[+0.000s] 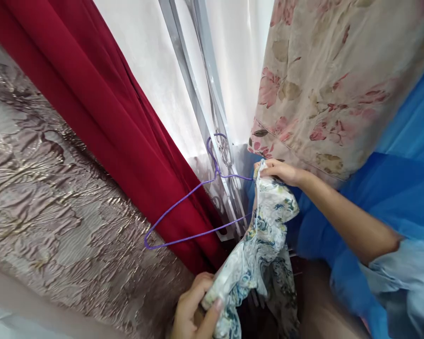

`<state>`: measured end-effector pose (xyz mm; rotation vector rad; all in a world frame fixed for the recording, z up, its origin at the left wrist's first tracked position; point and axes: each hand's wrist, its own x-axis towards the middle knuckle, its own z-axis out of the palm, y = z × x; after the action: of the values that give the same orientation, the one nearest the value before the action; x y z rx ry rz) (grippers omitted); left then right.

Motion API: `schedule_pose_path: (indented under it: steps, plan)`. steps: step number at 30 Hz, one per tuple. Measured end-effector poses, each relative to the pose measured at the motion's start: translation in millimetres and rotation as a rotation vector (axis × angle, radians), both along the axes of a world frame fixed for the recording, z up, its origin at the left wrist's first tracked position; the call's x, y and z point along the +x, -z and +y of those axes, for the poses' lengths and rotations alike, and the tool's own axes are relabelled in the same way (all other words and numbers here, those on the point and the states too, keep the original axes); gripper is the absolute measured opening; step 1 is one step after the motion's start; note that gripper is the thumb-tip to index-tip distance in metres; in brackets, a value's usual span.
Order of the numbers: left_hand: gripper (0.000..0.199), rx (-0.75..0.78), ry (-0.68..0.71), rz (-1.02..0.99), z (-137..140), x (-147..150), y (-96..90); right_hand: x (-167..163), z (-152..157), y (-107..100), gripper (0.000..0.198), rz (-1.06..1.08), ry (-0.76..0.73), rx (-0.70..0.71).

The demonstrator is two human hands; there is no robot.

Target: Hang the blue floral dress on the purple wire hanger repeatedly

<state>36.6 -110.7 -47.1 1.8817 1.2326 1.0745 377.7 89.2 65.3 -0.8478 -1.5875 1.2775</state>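
A purple hanger [187,198] has its right end inside a white garment [268,226] with a blue and green swirl print. Its left end is bare, and its hook points up in front of a grey metal frame. My right hand [277,170] pinches the top edge of the garment near the hanger's right arm. Lower down, at the bottom middle, my left hand [198,306] grips another edge of the same garment between thumb and fingers. The cloth hangs in folds between and below my hands. The hanger's right tip is hidden by the fabric.
Brown embossed fabric [74,226] and a dark red curtain [127,141] hang at the left. White cloth [144,52] is behind the grey metal frame [191,70]. Floral beige fabric [304,84] and blue fabric [403,188] hang at the right.
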Motion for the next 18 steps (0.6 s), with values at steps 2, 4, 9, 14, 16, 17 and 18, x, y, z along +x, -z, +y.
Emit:
schedule_pose_path:
  steps: [2, 4, 9, 14, 16, 17, 18]
  plan:
    - [0.013, 0.135, -0.066, 0.173, 11, -28, -7.1, -3, -5, 3, 0.025, -0.025, -0.06, -0.035]
    - [0.012, 0.267, -0.183, 0.349, 27, -57, -12.5, -3, -12, 6, 0.027, -0.029, -0.122, -0.049]
    - [0.02, 0.242, -0.352, 0.443, 68, -106, -39.0, 3, -24, 5, 0.025, -0.095, -0.172, -0.036]
    - [0.024, 0.373, -0.416, 0.454, 89, -101, -94.1, 3, -27, -3, 0.024, -0.132, -0.145, 0.001]
    - [0.024, 0.41, -0.451, 0.49, 97, -95, -109.0, 3, -28, -4, 0.025, -0.136, -0.167, -0.006]
    - [0.022, 0.401, -0.467, 0.518, 102, -93, -112.8, 3, -28, -4, 0.025, -0.138, -0.182, -0.018]
    - [0.021, 0.366, -0.473, 0.551, 107, -92, -114.2, 2, -28, -3, 0.026, -0.138, -0.193, -0.031]
